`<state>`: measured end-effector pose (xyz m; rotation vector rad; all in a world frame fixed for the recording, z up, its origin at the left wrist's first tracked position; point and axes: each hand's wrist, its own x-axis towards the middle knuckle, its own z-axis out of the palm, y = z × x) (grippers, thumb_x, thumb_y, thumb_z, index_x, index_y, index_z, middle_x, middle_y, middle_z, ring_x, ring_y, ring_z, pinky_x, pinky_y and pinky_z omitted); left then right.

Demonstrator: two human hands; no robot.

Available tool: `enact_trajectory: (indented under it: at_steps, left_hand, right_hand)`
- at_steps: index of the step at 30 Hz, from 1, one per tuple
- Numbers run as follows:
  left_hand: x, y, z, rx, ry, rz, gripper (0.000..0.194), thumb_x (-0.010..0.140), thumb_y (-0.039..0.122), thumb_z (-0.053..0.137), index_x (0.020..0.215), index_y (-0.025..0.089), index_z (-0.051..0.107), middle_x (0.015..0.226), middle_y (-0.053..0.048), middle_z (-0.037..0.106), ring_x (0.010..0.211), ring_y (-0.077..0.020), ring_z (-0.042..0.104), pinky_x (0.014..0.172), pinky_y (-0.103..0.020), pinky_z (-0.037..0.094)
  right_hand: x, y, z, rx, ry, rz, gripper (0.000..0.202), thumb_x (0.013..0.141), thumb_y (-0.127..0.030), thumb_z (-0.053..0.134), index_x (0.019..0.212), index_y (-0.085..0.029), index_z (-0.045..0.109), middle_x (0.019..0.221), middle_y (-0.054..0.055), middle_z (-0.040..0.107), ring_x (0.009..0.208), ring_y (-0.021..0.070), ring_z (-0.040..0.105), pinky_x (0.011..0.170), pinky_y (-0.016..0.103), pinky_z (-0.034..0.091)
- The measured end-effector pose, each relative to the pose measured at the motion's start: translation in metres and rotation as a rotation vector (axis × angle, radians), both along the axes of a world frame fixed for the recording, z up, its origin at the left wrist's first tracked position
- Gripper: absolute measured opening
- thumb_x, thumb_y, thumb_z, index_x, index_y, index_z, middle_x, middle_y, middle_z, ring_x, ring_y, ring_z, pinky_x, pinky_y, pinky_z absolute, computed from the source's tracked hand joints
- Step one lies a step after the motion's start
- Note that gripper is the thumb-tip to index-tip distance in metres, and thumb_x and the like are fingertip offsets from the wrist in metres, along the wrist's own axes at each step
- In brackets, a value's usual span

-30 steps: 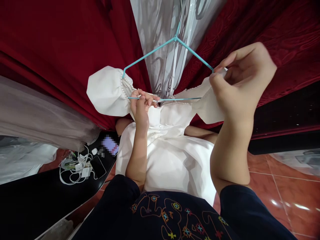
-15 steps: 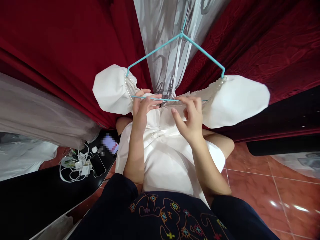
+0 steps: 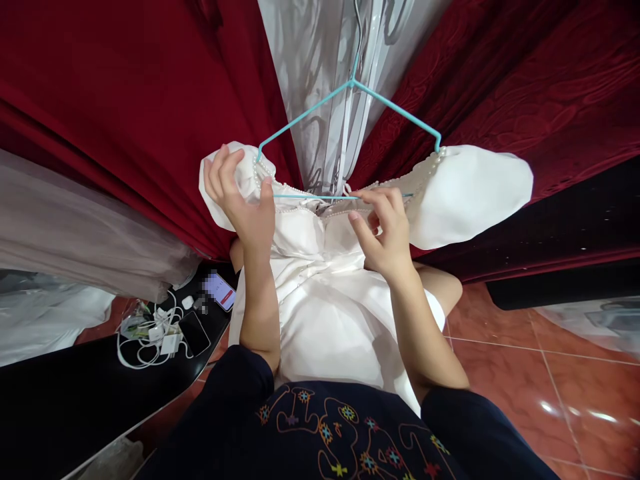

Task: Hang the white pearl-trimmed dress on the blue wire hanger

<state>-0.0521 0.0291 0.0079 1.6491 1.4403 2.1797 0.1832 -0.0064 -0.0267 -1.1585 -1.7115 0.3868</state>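
A white dress (image 3: 325,320) with puffed sleeves and pearl-beaded edges lies across my lap, its shoulders hung on a light blue hanger (image 3: 305,117). My left hand (image 3: 240,193) rests at the left puffed sleeve (image 3: 213,203), fingers apart and curved over the fabric beside the beaded edge. Near the middle of the neckline, my right hand (image 3: 383,230) has its fingertips at the hanger's lower bar, with the thumb held apart from the index finger. The right puffed sleeve (image 3: 470,197) spreads out beyond that hand.
Red curtains (image 3: 150,100) and sheer white fabric (image 3: 320,80) hang in front. On a black bench (image 3: 75,393) at the left are white cables (image 3: 145,360), a lit phone (image 3: 221,293) and a dark phone (image 3: 194,333). Red floor tiles (image 3: 500,333) show at the right.
My left hand has moved left from the hanger's lower bar to the puffed sleeve. The hanger has shifted slightly left, while my right hand has stayed near the bar.
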Motion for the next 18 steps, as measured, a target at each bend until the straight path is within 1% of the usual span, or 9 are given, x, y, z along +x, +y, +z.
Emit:
enact_trajectory:
  at_steps: [2,4,7,8,10,12,13,15,18]
  left_hand:
    - [-0.009,0.015,0.000,0.003,-0.025,-0.092,0.021,0.096,0.029,0.072,0.116,0.026,0.071,0.128,-0.004,0.071,0.139,-0.0267,0.059,0.121,-0.049,0.043]
    - [-0.025,0.028,0.000,0.047,-0.041,-0.134,0.015,0.102,0.025,0.063,0.113,0.023,0.072,0.115,-0.001,0.074,0.119,-0.0209,0.068,0.113,-0.043,0.047]
    - [-0.057,0.041,-0.006,0.159,-0.092,-0.075,0.017,0.107,0.020,0.057,0.109,0.021,0.073,0.111,0.002,0.073,0.110,-0.0148,0.065,0.108,-0.036,0.044]
    - [-0.068,0.043,-0.012,0.187,-0.132,-0.062,0.015,0.107,0.020,0.058,0.111,0.022,0.072,0.112,0.004,0.072,0.110,-0.0138,0.064,0.107,-0.035,0.043]
    - [-0.084,0.041,-0.026,0.237,-0.233,0.048,0.011,0.106,0.025,0.062,0.107,0.024,0.072,0.105,0.005,0.071,0.101,-0.0131,0.063,0.101,-0.033,0.046]
    - [-0.089,0.030,-0.041,0.107,-0.220,0.060,0.010,0.100,0.031,0.071,0.105,0.023,0.074,0.103,0.002,0.073,0.099,-0.0152,0.066,0.098,-0.033,0.051]
    - [-0.088,0.023,-0.048,0.020,-0.208,0.035,0.017,0.096,0.036,0.076,0.104,0.021,0.074,0.102,0.001,0.075,0.097,-0.0159,0.068,0.097,-0.033,0.054]
    - [-0.081,0.005,-0.058,-0.227,-0.188,-0.161,0.034,0.085,0.042,0.086,0.106,0.018,0.076,0.100,-0.002,0.079,0.092,-0.0165,0.072,0.089,-0.030,0.058]
    - [-0.066,-0.015,-0.060,-0.592,-0.154,-0.553,0.045,0.076,0.042,0.093,0.112,0.017,0.079,0.096,-0.007,0.083,0.088,-0.0186,0.078,0.077,-0.027,0.061]
  right_hand:
    - [0.004,0.001,0.002,-0.001,-0.017,-0.009,0.037,0.103,-0.051,0.056,0.130,-0.030,0.068,0.117,0.008,0.064,0.079,0.0148,0.060,0.066,0.033,0.055]
    - [0.009,0.002,0.003,0.011,-0.033,-0.033,0.037,0.103,-0.051,0.055,0.130,-0.029,0.069,0.117,0.009,0.064,0.084,0.0165,0.063,0.073,0.036,0.057]
    - [0.014,0.003,0.005,0.026,-0.048,-0.066,0.036,0.104,-0.050,0.055,0.128,-0.028,0.071,0.117,0.009,0.064,0.093,0.0195,0.065,0.081,0.038,0.058]
    - [0.016,0.003,0.005,0.030,-0.045,-0.067,0.035,0.104,-0.050,0.055,0.127,-0.028,0.071,0.116,0.009,0.065,0.093,0.0191,0.065,0.081,0.038,0.058]
    - [0.016,0.004,0.005,0.047,-0.023,-0.052,0.032,0.104,-0.048,0.056,0.123,-0.029,0.073,0.113,0.007,0.065,0.084,0.0157,0.062,0.076,0.034,0.055]
    - [0.013,0.005,0.004,0.074,0.027,-0.015,0.029,0.105,-0.045,0.056,0.118,-0.027,0.074,0.110,0.006,0.066,0.077,0.0124,0.058,0.068,0.031,0.050]
    - [0.011,0.007,0.003,0.087,0.054,0.009,0.028,0.105,-0.044,0.056,0.115,-0.026,0.075,0.108,0.005,0.066,0.077,0.0116,0.057,0.065,0.029,0.047]
    - [0.005,0.009,0.001,0.108,0.102,0.047,0.027,0.106,-0.042,0.056,0.111,-0.024,0.076,0.105,0.005,0.067,0.079,0.0115,0.058,0.061,0.027,0.043]
    - [-0.004,0.014,-0.002,0.117,0.140,0.046,0.028,0.106,-0.042,0.057,0.110,-0.024,0.077,0.101,0.005,0.067,0.079,0.0113,0.058,0.060,0.026,0.042]
